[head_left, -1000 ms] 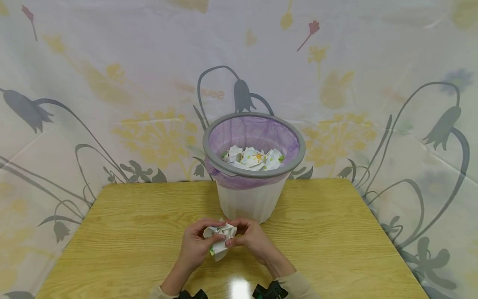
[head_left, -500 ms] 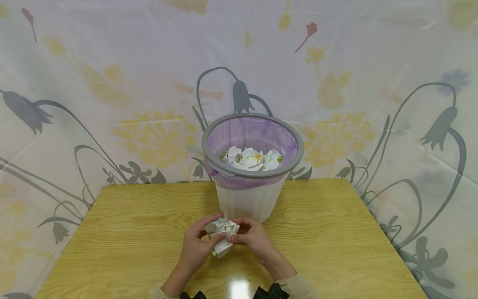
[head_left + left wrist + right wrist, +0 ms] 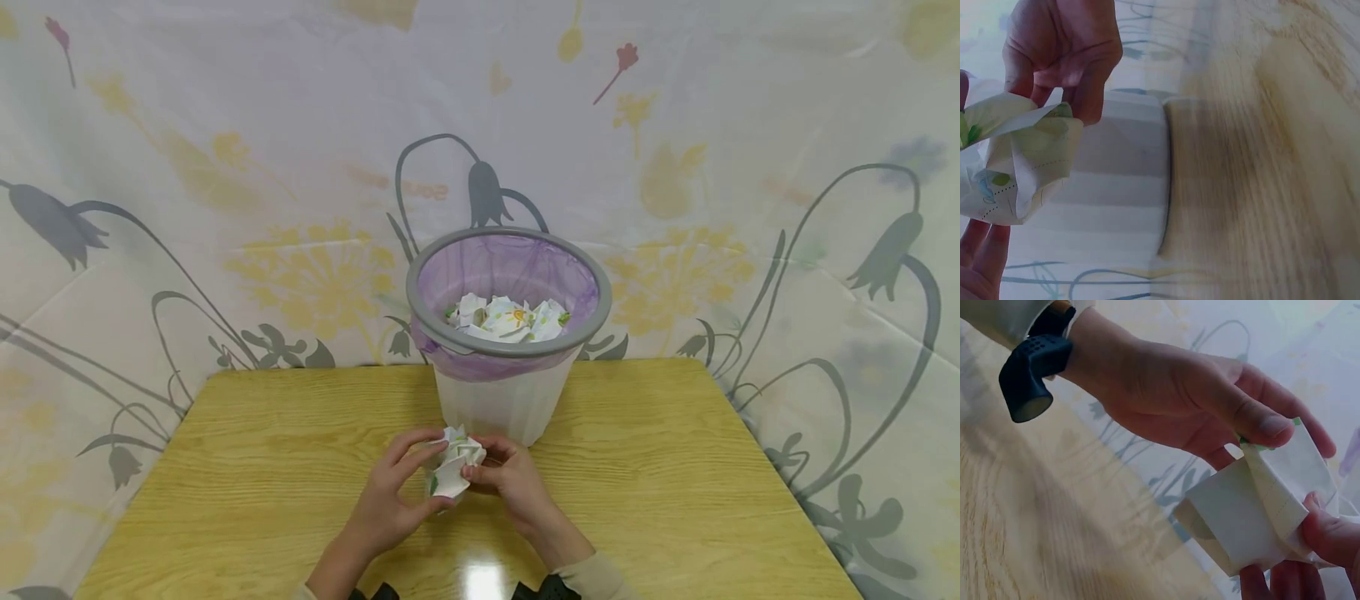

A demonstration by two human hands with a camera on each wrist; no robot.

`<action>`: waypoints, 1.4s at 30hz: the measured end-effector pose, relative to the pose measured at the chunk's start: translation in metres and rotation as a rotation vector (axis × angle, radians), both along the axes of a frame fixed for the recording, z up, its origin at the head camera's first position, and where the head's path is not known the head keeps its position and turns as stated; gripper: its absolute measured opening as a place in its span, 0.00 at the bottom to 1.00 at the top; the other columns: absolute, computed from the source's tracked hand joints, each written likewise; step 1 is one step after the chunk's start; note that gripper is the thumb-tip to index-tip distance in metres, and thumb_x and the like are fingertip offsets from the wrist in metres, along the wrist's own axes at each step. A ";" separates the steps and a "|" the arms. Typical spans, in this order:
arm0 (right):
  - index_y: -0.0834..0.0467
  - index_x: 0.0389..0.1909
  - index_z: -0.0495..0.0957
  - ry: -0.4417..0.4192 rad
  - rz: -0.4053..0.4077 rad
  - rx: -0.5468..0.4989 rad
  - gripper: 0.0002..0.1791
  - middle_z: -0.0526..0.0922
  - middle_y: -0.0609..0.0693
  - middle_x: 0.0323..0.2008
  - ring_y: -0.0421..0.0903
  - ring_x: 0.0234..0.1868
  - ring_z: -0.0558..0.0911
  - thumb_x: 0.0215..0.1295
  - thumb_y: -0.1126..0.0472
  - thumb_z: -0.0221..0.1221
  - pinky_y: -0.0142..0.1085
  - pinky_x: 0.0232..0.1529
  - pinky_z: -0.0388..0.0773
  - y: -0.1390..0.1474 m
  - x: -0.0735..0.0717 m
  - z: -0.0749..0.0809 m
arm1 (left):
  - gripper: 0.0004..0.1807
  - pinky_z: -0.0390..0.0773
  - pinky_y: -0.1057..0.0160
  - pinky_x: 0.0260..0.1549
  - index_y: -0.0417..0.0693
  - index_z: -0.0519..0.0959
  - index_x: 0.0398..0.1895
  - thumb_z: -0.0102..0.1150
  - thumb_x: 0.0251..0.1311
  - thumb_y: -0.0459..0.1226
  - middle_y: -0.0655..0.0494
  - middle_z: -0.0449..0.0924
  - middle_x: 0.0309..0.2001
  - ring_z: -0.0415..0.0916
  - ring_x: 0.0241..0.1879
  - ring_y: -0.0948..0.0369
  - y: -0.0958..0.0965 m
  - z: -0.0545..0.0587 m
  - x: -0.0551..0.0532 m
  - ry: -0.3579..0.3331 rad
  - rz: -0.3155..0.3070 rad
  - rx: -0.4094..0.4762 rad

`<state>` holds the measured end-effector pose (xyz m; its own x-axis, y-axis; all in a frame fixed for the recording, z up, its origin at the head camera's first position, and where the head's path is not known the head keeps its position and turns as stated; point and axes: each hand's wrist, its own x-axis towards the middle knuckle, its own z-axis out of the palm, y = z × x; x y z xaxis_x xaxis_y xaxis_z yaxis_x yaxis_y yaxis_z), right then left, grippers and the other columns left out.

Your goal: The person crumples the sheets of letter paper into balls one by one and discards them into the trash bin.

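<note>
In the head view, a crumpled piece of white printed paper (image 3: 454, 468) is between both hands, just above the table and before the bin. My left hand (image 3: 386, 496) holds its left side, fingers along the top and thumb at the lower edge. On the opposite side my right hand (image 3: 513, 483) pinches it between thumb and fingers. Green and blue print shows on the paper (image 3: 1029, 162) in the left wrist view. Folded, layered paper (image 3: 1235, 512) appears in the right wrist view, with the left thumb (image 3: 1272, 427) on its edge.
Behind the hands stands a white waste bin (image 3: 498, 408) with a grey rim (image 3: 510, 350) and purple liner (image 3: 480, 258). Several crumpled papers (image 3: 510, 318) lie inside it. The wooden table (image 3: 660, 483) ends at a flower-patterned cloth backdrop (image 3: 300, 125).
The paper has turned and shifted slightly up and right between the hands. My left hand's fingers have spread wider, its thumb moving down to the paper's lower edge.
</note>
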<state>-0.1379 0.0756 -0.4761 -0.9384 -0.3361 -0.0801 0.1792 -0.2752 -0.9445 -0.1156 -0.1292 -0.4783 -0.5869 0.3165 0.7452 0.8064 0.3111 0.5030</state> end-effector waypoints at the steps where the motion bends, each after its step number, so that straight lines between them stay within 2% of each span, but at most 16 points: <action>1: 0.58 0.42 0.83 -0.002 -0.002 -0.002 0.14 0.85 0.51 0.39 0.46 0.41 0.84 0.58 0.76 0.65 0.40 0.42 0.84 0.000 0.000 0.000 | 0.39 0.79 0.60 0.52 0.42 0.80 0.58 0.83 0.35 0.33 0.43 0.72 0.61 0.71 0.59 0.47 -0.001 0.001 0.000 0.003 -0.010 -0.025; 4: 0.55 0.40 0.83 -0.002 -0.008 -0.011 0.15 0.85 0.50 0.38 0.45 0.40 0.85 0.57 0.76 0.65 0.39 0.41 0.84 0.000 0.001 0.001 | 0.30 0.83 0.50 0.45 0.45 0.83 0.55 0.80 0.45 0.40 0.42 0.70 0.61 0.69 0.59 0.46 -0.003 0.004 -0.001 0.063 -0.027 -0.115; 6: 0.53 0.38 0.84 0.002 -0.012 -0.015 0.16 0.85 0.49 0.37 0.45 0.39 0.85 0.57 0.77 0.65 0.38 0.39 0.84 0.001 0.001 0.002 | 0.23 0.84 0.47 0.41 0.49 0.85 0.54 0.74 0.54 0.44 0.42 0.70 0.62 0.68 0.59 0.45 -0.004 0.007 -0.001 0.119 -0.018 -0.178; 8: 0.53 0.38 0.84 0.007 -0.008 -0.018 0.16 0.85 0.49 0.36 0.44 0.38 0.85 0.57 0.77 0.64 0.37 0.38 0.84 0.001 0.002 0.003 | 0.19 0.85 0.50 0.40 0.49 0.85 0.53 0.68 0.61 0.45 0.41 0.69 0.61 0.69 0.58 0.45 -0.005 0.009 -0.002 0.157 -0.021 -0.206; 11: 0.54 0.39 0.84 0.005 0.002 -0.018 0.16 0.85 0.49 0.36 0.44 0.38 0.85 0.57 0.78 0.64 0.38 0.38 0.85 0.001 0.003 0.004 | 0.17 0.84 0.60 0.40 0.48 0.85 0.53 0.65 0.65 0.43 0.40 0.69 0.59 0.69 0.57 0.46 -0.007 0.010 -0.003 0.179 -0.028 -0.212; 14: 0.60 0.43 0.83 -0.007 0.012 -0.009 0.14 0.85 0.50 0.37 0.45 0.37 0.85 0.58 0.77 0.64 0.38 0.39 0.85 0.001 0.003 0.004 | 0.16 0.83 0.66 0.41 0.43 0.85 0.52 0.64 0.65 0.42 0.38 0.71 0.57 0.71 0.55 0.46 -0.007 0.010 -0.006 0.209 -0.046 -0.188; 17: 0.66 0.50 0.80 -0.023 0.012 -0.006 0.16 0.84 0.51 0.39 0.45 0.38 0.85 0.61 0.75 0.64 0.37 0.39 0.85 0.001 0.002 0.002 | 0.17 0.83 0.67 0.40 0.41 0.85 0.52 0.62 0.66 0.43 0.37 0.72 0.56 0.72 0.54 0.45 -0.007 0.008 -0.009 0.235 -0.038 -0.180; 20: 0.70 0.56 0.77 -0.037 0.009 -0.031 0.19 0.84 0.52 0.41 0.46 0.39 0.85 0.63 0.74 0.62 0.37 0.37 0.85 0.002 0.001 0.001 | 0.20 0.84 0.63 0.38 0.41 0.83 0.55 0.59 0.69 0.46 0.37 0.71 0.59 0.72 0.54 0.46 -0.005 0.004 -0.011 0.242 0.008 -0.225; 23: 0.69 0.57 0.76 -0.043 0.010 -0.063 0.19 0.83 0.52 0.41 0.46 0.38 0.85 0.65 0.72 0.62 0.36 0.36 0.85 0.003 0.000 0.000 | 0.26 0.82 0.60 0.37 0.41 0.80 0.60 0.58 0.68 0.50 0.37 0.69 0.64 0.72 0.56 0.47 -0.005 0.000 -0.011 0.228 0.037 -0.285; 26: 0.68 0.56 0.76 -0.055 0.019 -0.077 0.18 0.83 0.52 0.41 0.46 0.38 0.85 0.66 0.71 0.62 0.35 0.36 0.85 0.003 -0.001 0.000 | 0.33 0.80 0.60 0.40 0.39 0.76 0.64 0.65 0.62 0.51 0.35 0.65 0.66 0.71 0.58 0.47 -0.004 -0.004 -0.010 0.198 0.021 -0.293; 29: 0.69 0.57 0.76 -0.068 0.026 -0.084 0.19 0.84 0.52 0.41 0.46 0.39 0.85 0.66 0.72 0.61 0.35 0.37 0.85 0.003 -0.001 0.000 | 0.38 0.80 0.61 0.45 0.39 0.76 0.64 0.73 0.53 0.49 0.34 0.64 0.66 0.70 0.60 0.45 -0.003 -0.007 -0.010 0.194 0.013 -0.264; 31: 0.69 0.58 0.75 -0.074 0.028 -0.087 0.19 0.84 0.52 0.41 0.47 0.39 0.85 0.65 0.73 0.61 0.36 0.37 0.85 0.002 -0.001 0.000 | 0.36 0.80 0.62 0.47 0.39 0.77 0.63 0.73 0.53 0.48 0.34 0.65 0.65 0.70 0.60 0.44 -0.002 -0.007 -0.010 0.220 0.018 -0.243; 36: 0.65 0.56 0.78 -0.092 0.035 -0.134 0.18 0.84 0.52 0.42 0.46 0.40 0.85 0.65 0.75 0.59 0.36 0.39 0.84 0.001 -0.002 0.001 | 0.23 0.83 0.59 0.45 0.40 0.80 0.59 0.65 0.65 0.43 0.32 0.67 0.63 0.71 0.57 0.42 -0.002 -0.007 -0.011 0.259 0.044 -0.211; 39: 0.63 0.55 0.78 -0.108 0.050 -0.176 0.18 0.84 0.52 0.43 0.46 0.40 0.85 0.66 0.76 0.58 0.35 0.39 0.84 0.001 -0.002 0.002 | 0.20 0.84 0.57 0.42 0.43 0.82 0.58 0.66 0.62 0.31 0.33 0.70 0.61 0.73 0.54 0.43 -0.003 -0.007 -0.012 0.260 0.074 -0.218; 42: 0.67 0.60 0.74 -0.117 0.062 -0.169 0.21 0.84 0.53 0.43 0.46 0.40 0.85 0.66 0.75 0.58 0.34 0.39 0.84 0.000 -0.001 0.004 | 0.18 0.84 0.61 0.39 0.44 0.82 0.57 0.60 0.63 0.28 0.36 0.74 0.56 0.77 0.49 0.46 -0.003 -0.008 -0.014 0.297 0.102 -0.207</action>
<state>-0.1391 0.0752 -0.4720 -0.9029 -0.4112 -0.1251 0.3069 -0.4129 -0.8575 -0.1293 -0.1325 -0.4862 -0.3915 0.4291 0.8140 0.8670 0.4683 0.1701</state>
